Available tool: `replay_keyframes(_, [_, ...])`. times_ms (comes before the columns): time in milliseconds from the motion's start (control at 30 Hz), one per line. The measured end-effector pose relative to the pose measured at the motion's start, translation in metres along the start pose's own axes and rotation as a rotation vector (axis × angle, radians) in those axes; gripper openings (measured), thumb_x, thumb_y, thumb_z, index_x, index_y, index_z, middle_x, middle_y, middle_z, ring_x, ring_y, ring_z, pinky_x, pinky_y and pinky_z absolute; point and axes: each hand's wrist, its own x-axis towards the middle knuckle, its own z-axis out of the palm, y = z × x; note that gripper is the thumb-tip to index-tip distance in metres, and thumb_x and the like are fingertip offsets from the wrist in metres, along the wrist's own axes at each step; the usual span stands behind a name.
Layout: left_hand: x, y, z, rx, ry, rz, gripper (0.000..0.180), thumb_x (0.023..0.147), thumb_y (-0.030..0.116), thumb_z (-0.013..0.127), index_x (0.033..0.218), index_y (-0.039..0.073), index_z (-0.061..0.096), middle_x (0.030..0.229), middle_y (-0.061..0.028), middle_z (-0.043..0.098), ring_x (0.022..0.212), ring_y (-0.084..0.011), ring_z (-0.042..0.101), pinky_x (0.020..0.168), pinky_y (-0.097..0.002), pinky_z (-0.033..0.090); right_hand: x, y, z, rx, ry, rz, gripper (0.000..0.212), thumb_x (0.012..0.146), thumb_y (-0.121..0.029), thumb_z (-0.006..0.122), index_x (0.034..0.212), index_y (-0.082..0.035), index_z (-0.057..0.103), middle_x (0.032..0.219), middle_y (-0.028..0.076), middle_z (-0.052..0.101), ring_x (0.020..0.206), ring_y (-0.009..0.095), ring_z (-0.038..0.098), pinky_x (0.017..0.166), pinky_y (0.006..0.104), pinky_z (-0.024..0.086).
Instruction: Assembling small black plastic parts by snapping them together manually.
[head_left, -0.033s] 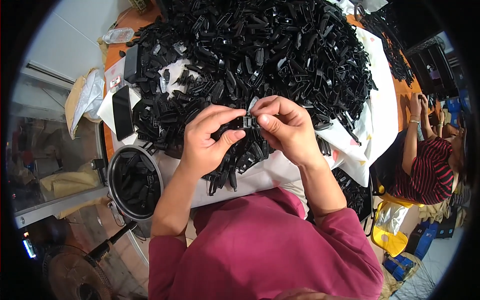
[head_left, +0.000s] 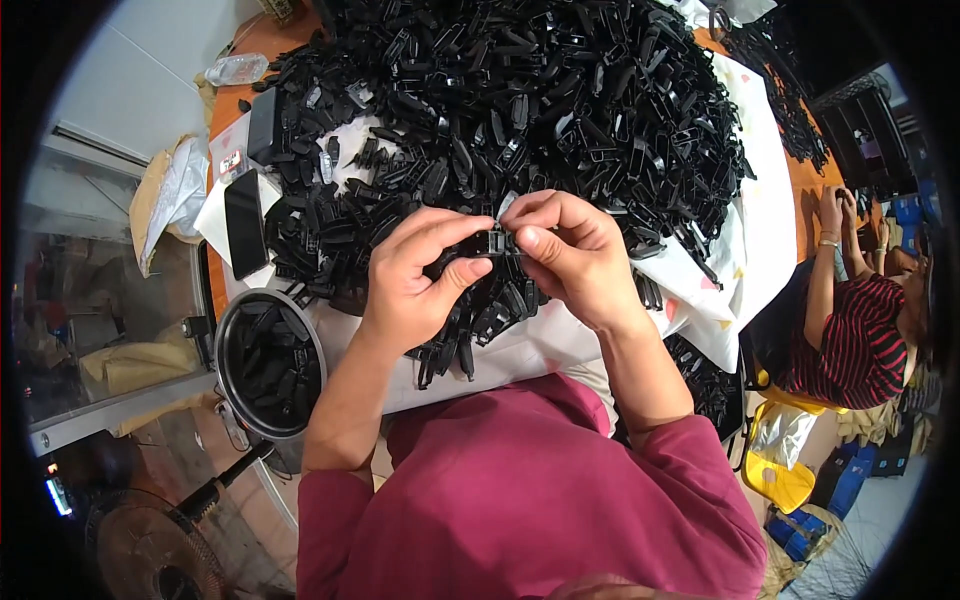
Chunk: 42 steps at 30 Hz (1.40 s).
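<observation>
My left hand [head_left: 420, 275] and my right hand [head_left: 575, 258] meet over the near side of a large heap of black plastic parts [head_left: 520, 110]. Between their fingertips is a small black plastic part [head_left: 498, 243] with a frame-like shape. The left thumb and fingers pinch one side of it; the right thumb and bent forefinger grip the other. Its ends are hidden by the fingers. Many loose black parts lie just below and around both hands.
A round metal-rimmed bowl [head_left: 222, 345] of black parts stands left of my forearm. A phone [head_left: 244, 226] lies at the table's left, with a clear plastic bottle [head_left: 237, 70] farther back. A fan [head_left: 150, 550] is at lower left. Another person [head_left: 850, 330] sits at right.
</observation>
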Motion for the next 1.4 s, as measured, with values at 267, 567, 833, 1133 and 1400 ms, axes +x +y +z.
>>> replay_keyframes(267, [-0.01, 0.001, 0.009, -0.473, 0.025, -0.393, 0.026, 0.079, 0.012, 0.065, 0.103, 0.003, 0.061, 0.096, -0.0058, 0.058, 0.064, -0.0101, 0.054, 0.055, -0.0209, 0.044, 0.0, 0.014, 0.003, 0.251, -0.022, 0.104, 0.006, 0.087, -0.008, 0.055, 0.087, -0.002, 0.056, 0.098, 0.01, 0.056, 0.048, 0.007, 0.046, 0.036, 0.0166, 0.032])
replay_keyframes(567, [-0.027, -0.005, 0.032, -0.832, 0.154, -0.619, 0.031, 0.085, 0.022, 0.06, 0.108, 0.001, 0.058, 0.09, -0.0054, 0.061, 0.061, -0.0045, 0.05, 0.052, -0.0161, 0.039, -0.012, 0.029, 0.013, -0.722, 0.12, -0.352, 0.023, 0.084, -0.007, 0.058, 0.105, 0.0, 0.05, 0.101, 0.011, 0.057, 0.076, 0.012, 0.058, 0.06, 0.0214, 0.05])
replay_keyframes(833, [-0.077, -0.002, 0.007, -1.348, 0.357, -0.739, 0.038, 0.087, 0.026, 0.056, 0.113, 0.0, 0.051, 0.095, -0.0097, 0.058, 0.057, -0.009, 0.048, 0.049, -0.0215, 0.039, -0.018, 0.042, 0.029, -0.619, -0.136, -0.134, 0.022, 0.08, -0.011, 0.064, 0.096, 0.003, 0.057, 0.078, 0.01, 0.065, 0.069, 0.013, 0.063, 0.06, 0.0252, 0.05])
replay_keyframes(1133, [-0.129, -0.023, -0.121, 0.985, 0.424, -0.705, 0.029, 0.081, 0.029, 0.06, 0.1, 0.008, 0.063, 0.09, -0.0102, 0.061, 0.086, -0.0264, 0.057, 0.078, -0.0339, 0.043, 0.081, 0.043, -0.039, -1.878, 0.141, -0.427, 0.033, 0.069, -0.009, 0.064, 0.101, -0.017, 0.063, 0.101, 0.008, 0.053, 0.09, 0.025, 0.053, 0.071, 0.0318, 0.048])
replay_keyframes(1400, [-0.079, -0.035, -0.079, 0.994, 0.27, -0.36, 0.019, 0.073, 0.027, 0.066, 0.086, 0.012, 0.067, 0.099, -0.0043, 0.058, 0.097, -0.0248, 0.049, 0.081, -0.041, 0.039, 0.066, 0.041, -0.03, -1.39, 0.229, -0.613, 0.024, 0.078, -0.012, 0.062, 0.101, -0.008, 0.057, 0.095, 0.009, 0.059, 0.082, 0.025, 0.056, 0.069, 0.0306, 0.046])
